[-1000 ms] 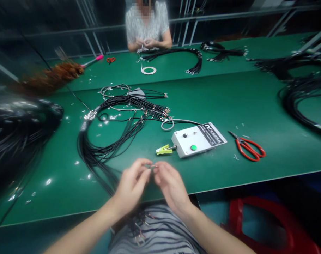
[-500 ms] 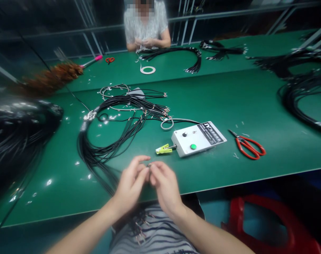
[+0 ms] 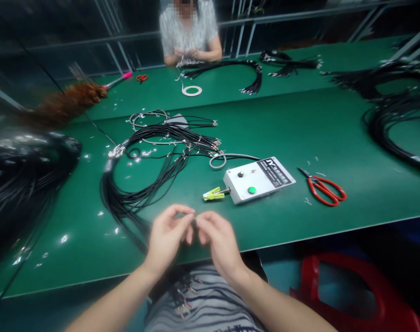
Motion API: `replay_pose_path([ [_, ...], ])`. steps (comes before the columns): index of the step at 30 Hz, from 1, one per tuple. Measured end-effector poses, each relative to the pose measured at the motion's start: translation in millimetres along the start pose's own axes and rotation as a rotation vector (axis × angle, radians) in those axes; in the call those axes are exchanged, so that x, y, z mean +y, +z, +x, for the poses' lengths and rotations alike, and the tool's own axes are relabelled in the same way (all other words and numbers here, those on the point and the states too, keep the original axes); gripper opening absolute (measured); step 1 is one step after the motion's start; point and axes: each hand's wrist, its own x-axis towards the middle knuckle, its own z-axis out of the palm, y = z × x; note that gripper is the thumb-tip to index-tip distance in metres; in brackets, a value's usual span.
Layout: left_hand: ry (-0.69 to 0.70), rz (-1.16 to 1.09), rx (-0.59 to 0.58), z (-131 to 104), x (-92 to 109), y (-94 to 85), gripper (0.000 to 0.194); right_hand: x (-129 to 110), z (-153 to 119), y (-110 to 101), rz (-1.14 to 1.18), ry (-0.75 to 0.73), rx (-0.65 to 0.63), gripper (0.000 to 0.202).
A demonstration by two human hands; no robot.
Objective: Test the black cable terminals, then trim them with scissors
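Observation:
Just over the near table edge, my left hand (image 3: 170,233) and my right hand (image 3: 219,240) meet fingertip to fingertip. Thumb and forefinger are pinched on both, around something tiny and thin, perhaps a wire end, too blurred to name. A curved bundle of black cables (image 3: 109,189) lies to the left and runs down behind my left wrist. Cable ends with bare copper tips (image 3: 184,306) rest on my lap. Beyond my hands sits a white control box (image 3: 246,177) with a green button, a black knob and a yellow-green clip (image 3: 213,194) on its near end.
Red-handled cutters (image 3: 326,190) lie right of the box among wire scraps. More black cables are heaped at the far left (image 3: 33,170) and right (image 3: 386,133). Across the table a co-worker (image 3: 189,37) sits behind a tape roll (image 3: 191,91). A red chair (image 3: 314,276) stands lower right.
My fingertips have drawn slightly apart at the pinch, and my left forefinger has curled in toward its thumb. The view has shifted a little; the things on the table stay put.

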Motion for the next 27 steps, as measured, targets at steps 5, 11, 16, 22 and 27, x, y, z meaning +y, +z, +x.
replay_pose_path([
  [5,0.021,0.119,0.112,-6,-1,3.1,0.015,0,-1,-7,-0.104,-0.054,0.0,0.017],
  [11,0.11,0.206,0.054,-11,0,0.3,0.012,-23,4,-31,-0.298,-0.09,-0.157,0.024],
  [16,0.175,0.291,-0.043,-11,6,-4.2,0.011,-44,10,-36,-0.488,-0.069,-0.333,0.019],
  [22,0.211,0.426,-0.197,-12,9,-9.1,0.015,-54,18,-39,-0.69,-0.034,-0.497,0.014],
  [27,0.198,0.431,-0.352,-7,10,-16.9,0.015,-60,25,-44,-0.572,0.14,-0.722,0.015],
])
